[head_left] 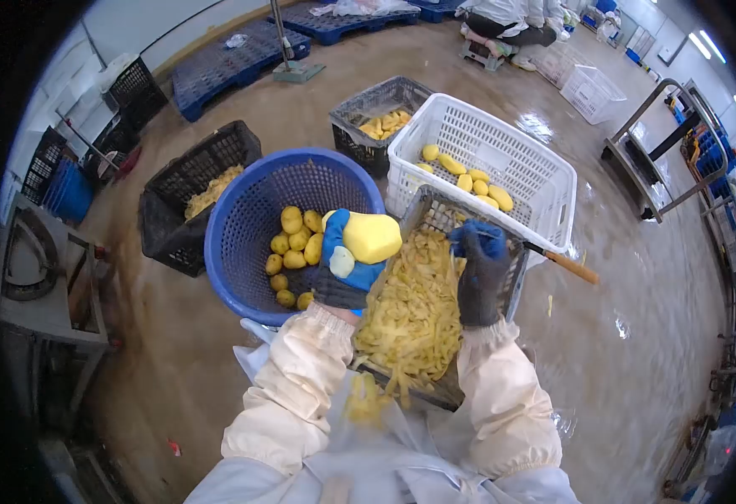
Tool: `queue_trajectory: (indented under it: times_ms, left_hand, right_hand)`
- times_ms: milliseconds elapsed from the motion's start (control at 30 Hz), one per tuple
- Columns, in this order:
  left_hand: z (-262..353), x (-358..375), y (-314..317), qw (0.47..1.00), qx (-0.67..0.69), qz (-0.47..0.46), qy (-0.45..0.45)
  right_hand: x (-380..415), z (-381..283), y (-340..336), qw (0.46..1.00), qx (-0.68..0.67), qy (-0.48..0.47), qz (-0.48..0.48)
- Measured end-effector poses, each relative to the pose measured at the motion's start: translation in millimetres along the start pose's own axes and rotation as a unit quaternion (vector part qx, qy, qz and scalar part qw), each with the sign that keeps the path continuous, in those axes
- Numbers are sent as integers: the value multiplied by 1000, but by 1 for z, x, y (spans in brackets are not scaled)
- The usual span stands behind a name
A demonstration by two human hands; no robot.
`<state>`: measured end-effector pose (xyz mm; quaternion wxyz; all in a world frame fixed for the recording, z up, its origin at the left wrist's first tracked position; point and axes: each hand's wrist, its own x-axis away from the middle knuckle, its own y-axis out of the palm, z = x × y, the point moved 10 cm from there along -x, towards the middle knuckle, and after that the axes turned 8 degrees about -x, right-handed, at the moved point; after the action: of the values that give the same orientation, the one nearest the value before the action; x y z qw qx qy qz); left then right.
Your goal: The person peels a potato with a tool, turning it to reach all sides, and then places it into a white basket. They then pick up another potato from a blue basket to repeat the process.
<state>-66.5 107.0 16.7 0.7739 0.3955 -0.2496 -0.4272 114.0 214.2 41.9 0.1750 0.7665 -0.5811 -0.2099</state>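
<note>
My left hand (343,277), in a blue and dark glove, is closed around a large peeled potato (374,238) above the edge of the blue basket (242,277). Unpeeled potatoes (292,239) lie inside that basket. My right hand (479,260), gloved too, has its fingers curled over the right side of a dark crate (519,281); what they hold, if anything, is hidden. Potato peelings (414,315) heap up in the crate beneath both hands. A tool with a wooden handle (571,266) sticks out past the crate's right side, its far end hard to make out.
Behind the peelings stands a white crate (544,168) with several peeled potatoes (475,181). Two black crates (166,227) with yellow pieces flank the basket's far side. Blue pallets (233,67), a metal trolley (666,160) and a seated person (515,21) are farther off on the wet floor.
</note>
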Motion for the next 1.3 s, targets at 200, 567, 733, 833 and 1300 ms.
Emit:
queue_trajectory:
  times_ms: [200,567,733,833,1300]
  left_hand:
    - [-6,-3,-18,986,-149,49,55]
    - [-24,4,-12,992,-102,67,-36]
    - [-16,-5,1,999,20,-38,-31]
    - [-28,-7,-18,996,44,12,-74]
    - [-35,10,-2,963,134,147,-183]
  right_hand:
    - [4,19,13,989,71,99,-86]
    - [-15,-30,-11,994,104,35,-1]
    - [11,-12,23,990,-26,101,-96]
    - [30,1,41,984,-33,103,-144]
    - [29,2,51,965,48,97,-239]
